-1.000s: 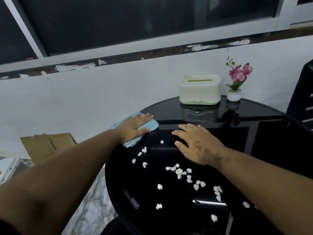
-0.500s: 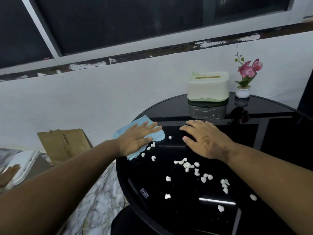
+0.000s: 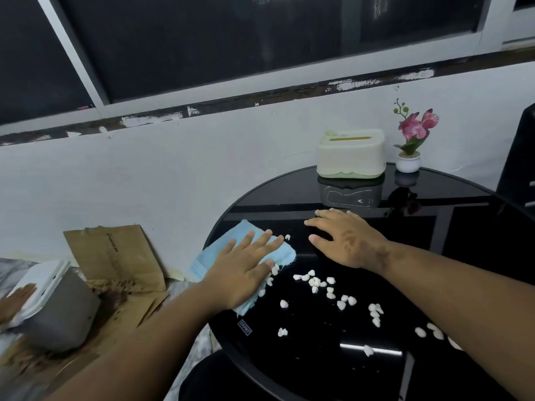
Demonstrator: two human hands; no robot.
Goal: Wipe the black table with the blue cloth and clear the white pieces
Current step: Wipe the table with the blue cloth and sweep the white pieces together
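Note:
The round black glass table (image 3: 333,369) fills the lower right of the view. My left hand (image 3: 243,267) lies flat with straight fingers on the blue cloth (image 3: 231,235) at the table's left edge. Several small white pieces (image 3: 315,282) are scattered across the glass to the right of the cloth, and a few touch the cloth's edge. My right hand (image 3: 344,238) rests flat on the table behind the pieces, fingers spread, holding nothing.
A pale green tissue box (image 3: 350,153) and a small white pot with a pink flower (image 3: 409,146) stand at the table's back by the wall. On the floor at left lie brown cardboard (image 3: 115,256) and a grey bin (image 3: 58,308).
My left hand has slid the cloth toward me and to the right, up against the nearest white pieces. The right hand has stayed flat in about the same spot. The view has shifted left.

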